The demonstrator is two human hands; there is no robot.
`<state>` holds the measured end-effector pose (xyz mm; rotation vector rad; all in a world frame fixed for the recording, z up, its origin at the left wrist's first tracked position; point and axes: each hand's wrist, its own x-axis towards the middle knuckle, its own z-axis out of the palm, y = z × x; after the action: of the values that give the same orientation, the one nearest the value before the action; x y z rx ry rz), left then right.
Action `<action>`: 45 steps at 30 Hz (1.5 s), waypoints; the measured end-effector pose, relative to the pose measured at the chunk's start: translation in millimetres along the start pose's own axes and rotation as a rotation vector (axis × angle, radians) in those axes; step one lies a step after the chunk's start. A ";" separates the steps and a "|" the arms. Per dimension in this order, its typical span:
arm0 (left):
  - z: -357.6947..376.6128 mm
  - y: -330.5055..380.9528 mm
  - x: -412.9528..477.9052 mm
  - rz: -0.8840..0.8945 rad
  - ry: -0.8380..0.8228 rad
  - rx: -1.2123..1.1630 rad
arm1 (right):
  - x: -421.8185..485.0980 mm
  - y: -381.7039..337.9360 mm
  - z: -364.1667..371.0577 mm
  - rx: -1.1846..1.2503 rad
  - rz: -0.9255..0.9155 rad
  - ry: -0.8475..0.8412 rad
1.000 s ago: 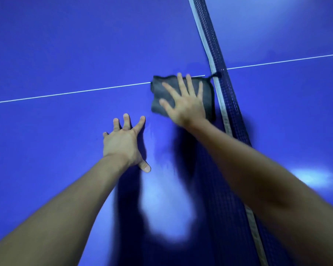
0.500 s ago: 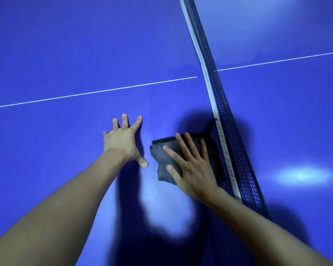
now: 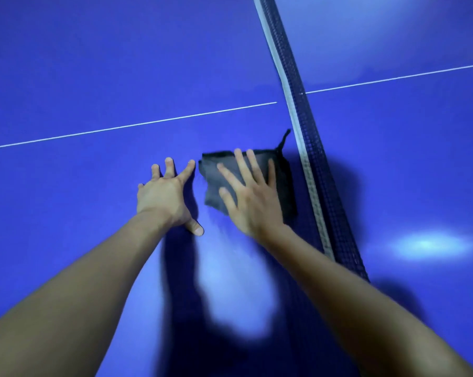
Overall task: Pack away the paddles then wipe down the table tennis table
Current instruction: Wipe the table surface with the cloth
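Grey cloth (image 3: pixel 214 185) lies under my flat, spread right hand (image 3: pixel 254 205), net (image 3: pixel 308 148) just right of it, left hand (image 3: pixel 161 197) splayed on the table (image 3: pixel 93 77); no paddles show, so wiping seems underway.

No legible text, no labels (or numbers)

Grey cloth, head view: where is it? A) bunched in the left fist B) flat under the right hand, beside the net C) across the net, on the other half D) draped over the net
B: the right hand presses flat on the grey cloth beside the net; the left hand is spread on the table.
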<state>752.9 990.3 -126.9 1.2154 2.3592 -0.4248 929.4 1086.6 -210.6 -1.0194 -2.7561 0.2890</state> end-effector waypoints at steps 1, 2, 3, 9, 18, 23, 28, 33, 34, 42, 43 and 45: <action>-0.8 0.6 -0.7 0.000 -0.005 -0.008 | -37.2 3.2 -5.9 0.003 -0.021 -0.026; -1.8 1.4 -2.0 0.000 -0.009 -0.015 | -65.4 7.9 -12.6 0.014 -0.033 -0.052; -2.7 2.2 -2.4 -0.002 -0.009 -0.021 | -79.7 13.9 -16.8 0.031 -0.035 -0.068; 2.8 -0.4 2.6 0.015 0.006 0.002 | 85.3 56.0 -5.0 -0.006 0.089 -0.080; 1.6 1.8 2.5 0.003 0.028 0.013 | 93.5 63.6 -5.5 -0.041 0.118 -0.108; 3.0 -2.3 -8.7 -0.019 0.038 -0.065 | -66.7 46.7 -12.3 -0.036 0.020 -0.014; 30.0 20.4 -81.7 -0.045 0.279 -0.191 | -222.8 16.0 -30.4 -0.018 0.056 -0.104; 74.8 38.7 -170.5 0.037 0.171 -0.199 | -311.4 12.7 -41.0 0.008 0.020 -0.156; 81.9 35.9 -180.3 0.032 0.130 -0.156 | -308.0 13.4 -41.6 0.003 0.014 -0.154; 113.1 19.0 -183.3 0.030 0.015 0.005 | -123.8 31.2 -20.5 -0.088 0.026 -0.049; 113.5 18.7 -183.1 0.033 0.028 0.007 | -93.2 32.4 -18.0 -0.083 0.032 -0.047; 114.2 18.7 -182.1 0.042 0.028 0.005 | -37.7 33.4 -15.2 -0.074 0.065 -0.084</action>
<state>889.7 823.6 -130.5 1.2782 2.3534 -0.4023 981.9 1088.5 -208.3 -1.1417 -2.8314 0.2460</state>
